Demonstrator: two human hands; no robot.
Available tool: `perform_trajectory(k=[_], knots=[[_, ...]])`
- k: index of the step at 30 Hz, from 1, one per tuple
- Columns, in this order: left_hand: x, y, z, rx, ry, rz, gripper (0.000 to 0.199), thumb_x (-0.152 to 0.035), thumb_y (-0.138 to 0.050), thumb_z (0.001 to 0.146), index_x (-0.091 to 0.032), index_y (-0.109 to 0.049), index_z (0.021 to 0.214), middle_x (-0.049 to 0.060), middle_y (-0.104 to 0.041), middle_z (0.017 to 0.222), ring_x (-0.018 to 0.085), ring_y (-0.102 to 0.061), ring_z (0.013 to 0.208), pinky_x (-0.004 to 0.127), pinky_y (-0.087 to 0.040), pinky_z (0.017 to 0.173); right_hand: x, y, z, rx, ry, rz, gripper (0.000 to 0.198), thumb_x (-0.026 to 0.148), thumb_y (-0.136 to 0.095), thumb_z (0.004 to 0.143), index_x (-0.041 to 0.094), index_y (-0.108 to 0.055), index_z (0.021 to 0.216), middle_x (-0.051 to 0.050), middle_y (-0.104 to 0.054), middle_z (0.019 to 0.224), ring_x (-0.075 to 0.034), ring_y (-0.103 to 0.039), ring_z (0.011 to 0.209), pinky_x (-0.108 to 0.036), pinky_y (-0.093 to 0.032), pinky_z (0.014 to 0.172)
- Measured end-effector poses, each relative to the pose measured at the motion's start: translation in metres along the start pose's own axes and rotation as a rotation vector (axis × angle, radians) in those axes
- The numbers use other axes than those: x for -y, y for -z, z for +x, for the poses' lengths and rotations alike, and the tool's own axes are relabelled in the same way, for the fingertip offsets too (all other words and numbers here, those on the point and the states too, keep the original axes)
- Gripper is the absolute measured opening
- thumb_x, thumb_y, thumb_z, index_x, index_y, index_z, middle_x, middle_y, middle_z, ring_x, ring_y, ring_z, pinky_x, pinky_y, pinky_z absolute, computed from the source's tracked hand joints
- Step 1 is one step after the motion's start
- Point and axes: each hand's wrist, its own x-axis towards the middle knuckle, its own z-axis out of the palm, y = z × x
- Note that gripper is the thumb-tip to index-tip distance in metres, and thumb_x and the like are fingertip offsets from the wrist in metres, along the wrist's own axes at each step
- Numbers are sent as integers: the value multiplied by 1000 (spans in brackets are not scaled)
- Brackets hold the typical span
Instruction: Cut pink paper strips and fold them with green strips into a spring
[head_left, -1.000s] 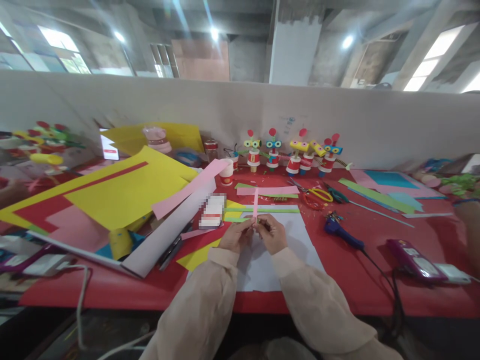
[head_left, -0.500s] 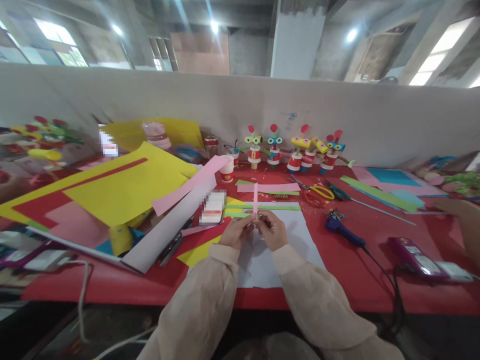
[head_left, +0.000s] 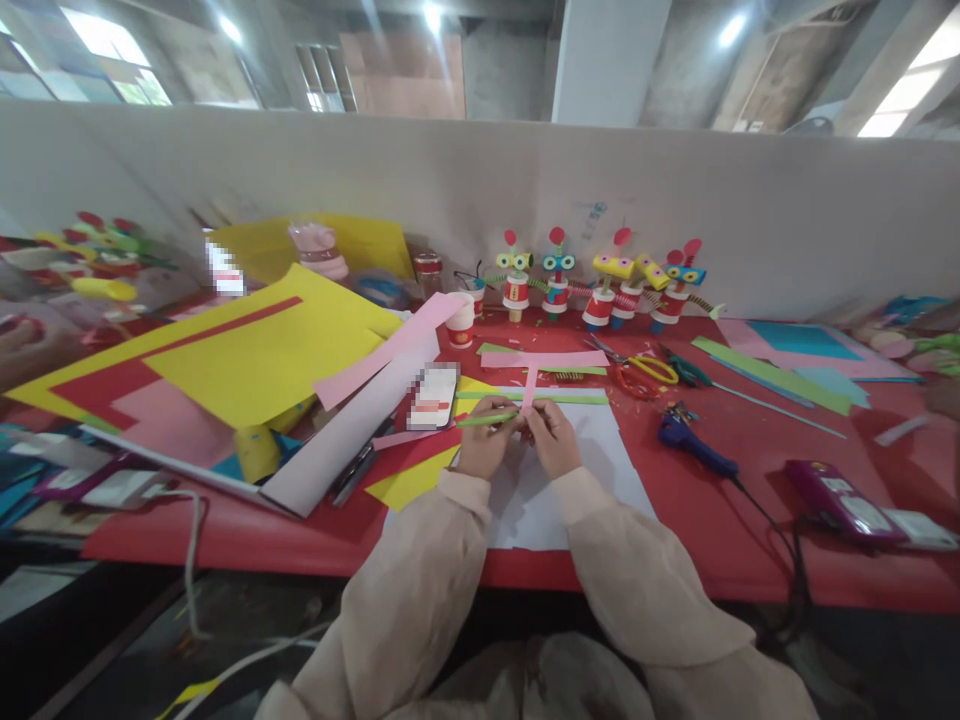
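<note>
My left hand (head_left: pixel 484 440) pinches a narrow green paper strip (head_left: pixel 487 419), which sticks out to the left. Close beside it, my right hand (head_left: pixel 552 436) is closed on a narrow pink paper strip (head_left: pixel 531 385) that points away from me. The two strips meet between my fingertips; how they are joined there is hidden. Both hands are over a white sheet (head_left: pixel 592 480). Just beyond them lie another green strip (head_left: pixel 577 397) and a wider pink strip (head_left: pixel 544 359).
Scissors (head_left: pixel 641 375), pliers (head_left: pixel 686 368) and a blue glue gun (head_left: pixel 697 450) lie on the right. Paper-cup figures (head_left: pixel 556 290) stand by the partition. Yellow sheets (head_left: pixel 277 350) and a white roll (head_left: pixel 345 430) fill the left. A phone (head_left: pixel 433 395) lies beside my left hand.
The view has tilted down slightly. The green strip in my left hand now slants across the fingers, and both hands have turned a little. The other person's hand at right has drawn back.
</note>
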Motion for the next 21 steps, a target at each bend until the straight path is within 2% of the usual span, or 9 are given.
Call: perform_trajectory(k=[3, 9, 13, 18, 21], knots=[[-6, 0, 0, 9, -63, 2, 4, -17, -67, 63, -21, -67, 65, 3, -60, 80, 18, -55, 76, 28, -43, 70, 3, -1, 1, 26, -40, 112, 20, 41, -55, 76, 22, -50, 75, 5, -56, 58, -9, -47, 43, -22, -34, 41], [-16, 0, -4, -17, -14, -86, 9, -14, -71, 58, -22, -68, 62, 4, -60, 80, 20, -53, 79, 28, -42, 73, 4, 0, 4, 80, -83, 208, 22, 41, -58, 72, 21, -48, 72, 7, -54, 52, -7, -43, 38, -20, -31, 37], [-13, -1, -4, -24, -7, -90, 12, -13, -72, 56, -21, -67, 64, 3, -61, 78, 18, -54, 77, 27, -42, 73, 3, 0, 4, 79, -130, 274, 20, 39, -59, 72, 21, -49, 71, 8, -51, 49, -7, -43, 37, -19, -31, 36], [0, -3, 0, -15, 173, -324, 17, -24, -75, 57, -17, -63, 66, 0, -59, 64, 14, -54, 63, 28, -43, 64, 7, 0, 1, 73, -58, 242, 24, 43, -59, 75, 19, -57, 75, 4, -56, 56, -8, -48, 43, -21, -36, 39], [6, -2, 1, 18, 212, -398, 19, -27, -76, 59, -15, -62, 64, -1, -57, 60, 13, -51, 58, 27, -42, 59, 7, 0, 0, 80, -10, 182, 26, 42, -63, 73, 19, -61, 84, 1, -61, 62, -10, -52, 49, -23, -42, 45]])
